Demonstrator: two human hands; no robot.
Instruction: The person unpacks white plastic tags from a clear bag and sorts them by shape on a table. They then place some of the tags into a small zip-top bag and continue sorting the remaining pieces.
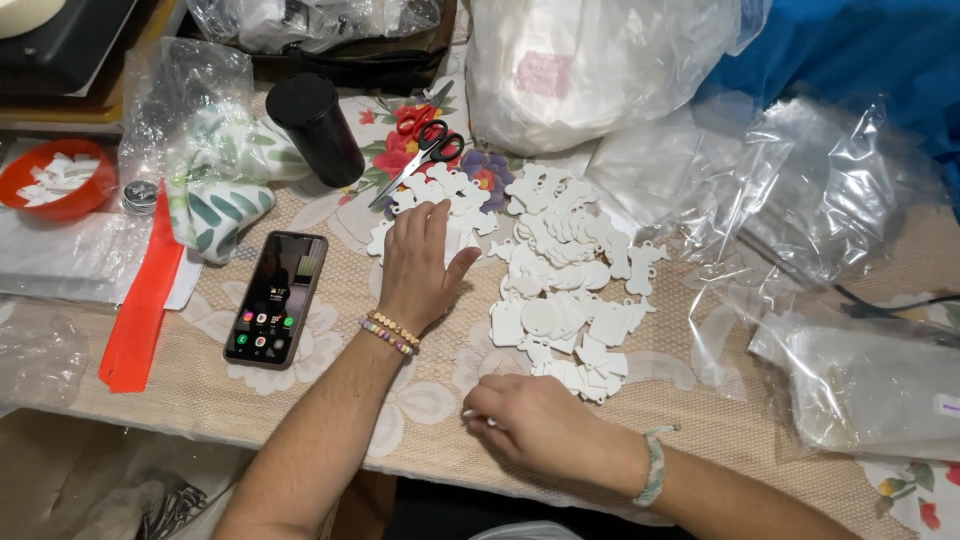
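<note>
My left hand (pixel 420 265) lies flat on the table, fingers spread, over a few white flat blank shapes (pixel 440 195) near the red-handled scissors (pixel 425 140). It holds nothing. My right hand (pixel 530 420) rests near the front edge with its fingers curled, pinching a small white piece at its fingertips. A large spread of white blank cut-outs (pixel 565 290) in several shapes lies between and right of both hands. Both wrists wear bead bracelets.
A smartphone (pixel 275 297) with a lit screen lies left of my left hand. A black cylinder (pixel 318 125) stands behind it. A red bowl (pixel 60 180) of white pieces sits far left, beside an orange strip (pixel 140 300). Clear plastic bags (pixel 800 200) crowd the right side.
</note>
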